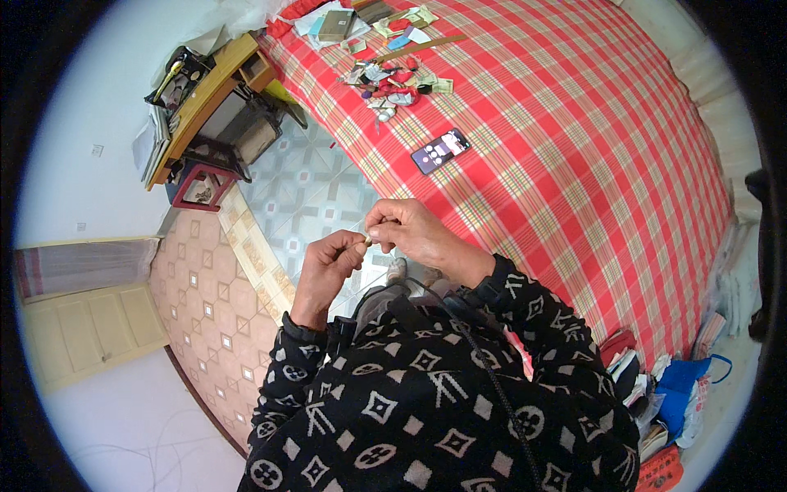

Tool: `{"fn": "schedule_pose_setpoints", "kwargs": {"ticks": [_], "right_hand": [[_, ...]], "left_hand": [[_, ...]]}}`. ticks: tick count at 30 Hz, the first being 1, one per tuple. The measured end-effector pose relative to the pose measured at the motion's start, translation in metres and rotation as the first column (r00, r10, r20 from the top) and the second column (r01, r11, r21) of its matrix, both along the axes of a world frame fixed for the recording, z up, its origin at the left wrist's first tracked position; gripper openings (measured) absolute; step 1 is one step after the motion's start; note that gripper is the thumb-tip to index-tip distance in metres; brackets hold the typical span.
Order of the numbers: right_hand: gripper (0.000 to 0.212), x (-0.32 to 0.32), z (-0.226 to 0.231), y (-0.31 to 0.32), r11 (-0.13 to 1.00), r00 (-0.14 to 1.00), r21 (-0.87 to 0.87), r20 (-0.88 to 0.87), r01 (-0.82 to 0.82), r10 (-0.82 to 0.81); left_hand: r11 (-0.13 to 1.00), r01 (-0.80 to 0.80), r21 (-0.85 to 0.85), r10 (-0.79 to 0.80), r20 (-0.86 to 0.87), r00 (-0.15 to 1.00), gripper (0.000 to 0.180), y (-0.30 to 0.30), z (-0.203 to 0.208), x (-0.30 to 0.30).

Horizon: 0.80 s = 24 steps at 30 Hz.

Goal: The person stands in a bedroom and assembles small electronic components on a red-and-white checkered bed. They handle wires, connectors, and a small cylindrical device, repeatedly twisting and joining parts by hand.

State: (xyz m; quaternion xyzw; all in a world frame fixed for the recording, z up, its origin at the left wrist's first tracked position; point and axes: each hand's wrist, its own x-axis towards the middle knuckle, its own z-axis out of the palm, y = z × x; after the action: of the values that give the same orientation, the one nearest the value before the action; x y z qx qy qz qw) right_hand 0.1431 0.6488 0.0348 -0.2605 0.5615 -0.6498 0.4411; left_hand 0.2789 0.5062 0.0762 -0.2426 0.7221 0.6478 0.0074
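My left hand (329, 267) and my right hand (414, 234) meet in front of my body, over the gap between the bed and my feet. Both are closed in a pinch, fingertips nearly touching. Between them is something small and yellowish (368, 239), too small to name. Beyond my right hand, a smartphone (441, 152) with its screen lit lies on the red checked bed cover (525, 164). Farther up the bed is a pile of small odds and ends (393, 86), among them red and silvery bits and what look like banknotes.
A wooden desk (201, 107) heaped with papers stands at the far left, a dark red stool (201, 187) below it. Near the pile lie a long flat wooden stick (422, 49) and a grey box (336, 26). Folded clothes and a blue bag (679, 394) sit at the lower right.
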Motion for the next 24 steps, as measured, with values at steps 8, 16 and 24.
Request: {"fn": "schedule_pose_setpoints", "kwargs": {"ticks": [8,16,24], "right_hand": [[0.005,0.003,0.005,0.001,0.993,0.988,-0.111,-0.144,0.036,-0.052],[0.018,-0.002,0.003,0.0,0.998,1.0,-0.051,-0.001,-0.023,0.023],[0.026,-0.011,0.0,0.005,0.985,0.988,0.069,0.035,-0.155,0.153]], "left_hand": [[0.971,-0.076,0.227,0.07,0.031,0.997,0.007,0.001,0.006,-0.002],[0.993,-0.103,0.051,0.106,-0.046,0.993,0.008,0.005,0.003,-0.005],[0.867,0.08,-0.492,-0.156,-0.115,0.981,0.009,0.011,0.004,-0.006]]}}
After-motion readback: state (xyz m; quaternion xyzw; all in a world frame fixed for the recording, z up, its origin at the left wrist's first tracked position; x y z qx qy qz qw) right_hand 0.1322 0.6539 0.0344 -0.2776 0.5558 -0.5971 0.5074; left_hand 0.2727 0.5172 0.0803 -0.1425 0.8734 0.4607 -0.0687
